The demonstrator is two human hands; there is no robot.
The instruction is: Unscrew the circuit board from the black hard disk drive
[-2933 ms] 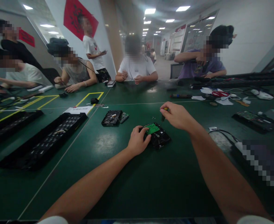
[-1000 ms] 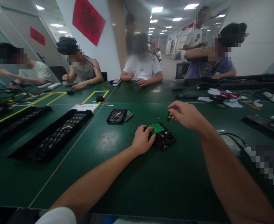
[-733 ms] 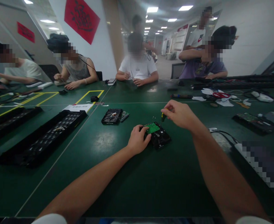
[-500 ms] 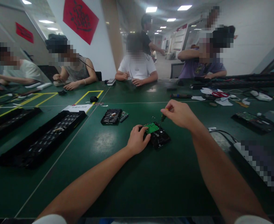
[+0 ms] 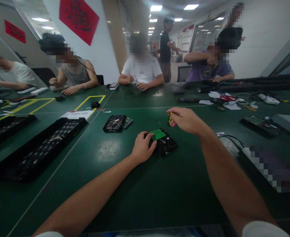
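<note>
A black hard drive (image 5: 168,144) lies on the green table with its green circuit board (image 5: 158,134) facing up. My left hand (image 5: 143,147) is closed on the drive's left edge, fingers resting by the board. Above the drive's far right corner, my right hand (image 5: 184,119) grips a screwdriver (image 5: 170,119) with a yellow and black handle; its tip is too faint to make out. Several tiny screws (image 5: 159,123) lie just beyond the drive. Farther left sits a second hard drive (image 5: 114,123), and a loose circuit board (image 5: 128,122) leans by its right side.
Long black trays (image 5: 40,148) stand on the left. To the right are another drive-like device (image 5: 259,125), a white power strip (image 5: 258,168) with a cable, and red-handled scissors (image 5: 228,98) among paper scraps. Several people sit across the table; one person (image 5: 165,49) stands behind.
My right hand has raised the screwdriver slightly away from the drive, and its handle now points more upright. My left hand stays on the drive. The view has shifted a little.
</note>
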